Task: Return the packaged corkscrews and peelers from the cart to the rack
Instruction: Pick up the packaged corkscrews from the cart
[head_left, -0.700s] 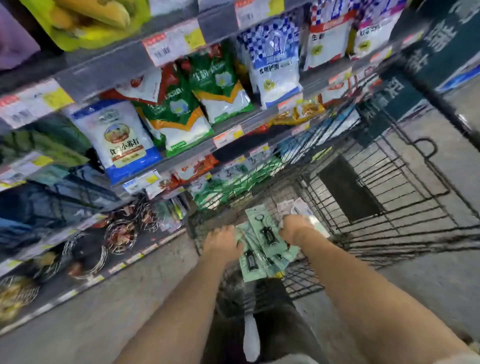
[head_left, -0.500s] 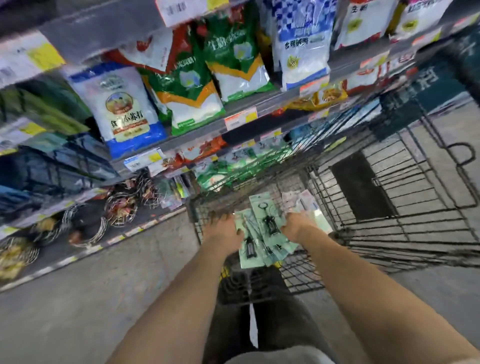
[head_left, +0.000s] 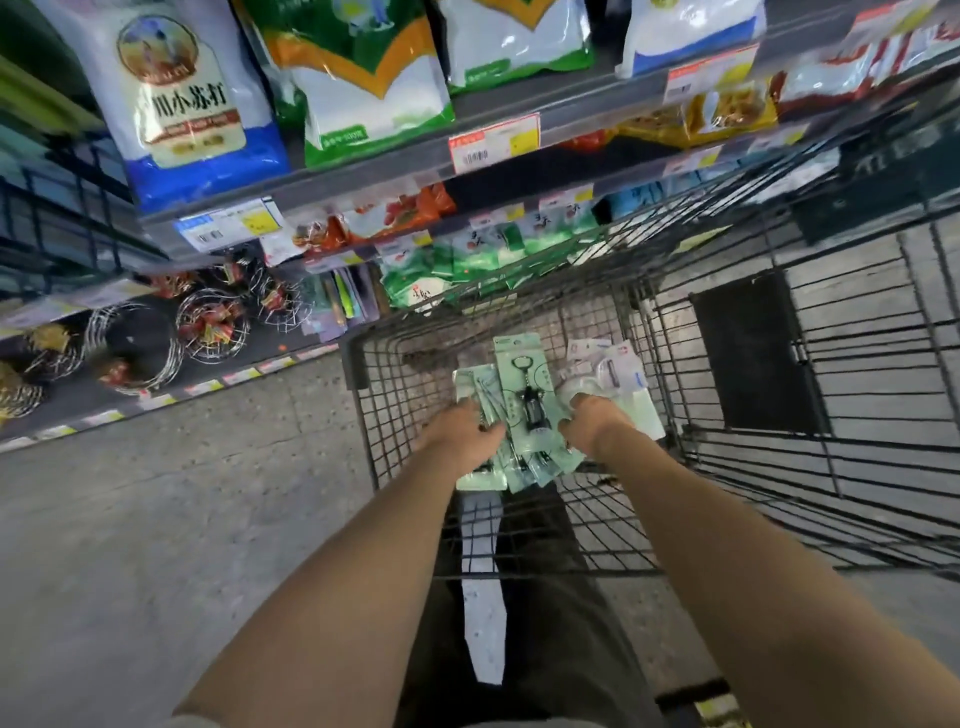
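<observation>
Both my hands reach down into a wire shopping cart (head_left: 363, 415). Between them lies a fanned stack of mint-green corkscrew packages (head_left: 524, 384), the top card showing a black corkscrew. My left hand (head_left: 462, 436) grips the stack's left side and my right hand (head_left: 592, 423) grips its right side. Behind my right hand, white and blue peeler packages (head_left: 608, 364) lie on the cart's bottom, partly covered by my fingers.
Store shelving (head_left: 363, 171) with bagged goods and price tags stands close to the left and ahead of the cart. The lowest shelf holds wire baskets (head_left: 208, 327). A second wire cart (head_left: 831, 415) is on the right. Grey concrete floor (head_left: 156, 519) spreads to the left.
The view has tilted down and moved closer to the shelf. Both hands have stayed on the corkscrew packages, gathering the stack between them.
</observation>
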